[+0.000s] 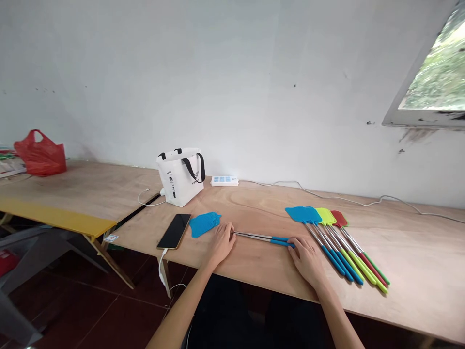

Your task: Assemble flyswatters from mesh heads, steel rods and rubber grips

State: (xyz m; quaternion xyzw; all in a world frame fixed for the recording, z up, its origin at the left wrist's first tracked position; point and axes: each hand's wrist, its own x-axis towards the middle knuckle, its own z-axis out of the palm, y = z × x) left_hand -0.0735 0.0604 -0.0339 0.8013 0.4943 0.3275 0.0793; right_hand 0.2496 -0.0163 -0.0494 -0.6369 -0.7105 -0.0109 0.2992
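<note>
A blue fly swatter lies across the plywood table (254,213), its blue head (204,224) at the left and its metal rod and blue handle (269,238) running right. My left hand (220,244) rests over the rod just behind the head, fingers curled on it. At the handle end, my right hand (308,260) lies with its fingers closed on the blue grip.
Several more swatters (337,245) in blue, green and red lie in a row right of my right hand. A black phone (175,230) on a cable, a white tote bag (180,177) and a power strip (224,181) sit to the left and behind. A red plastic bag (39,154) is far left.
</note>
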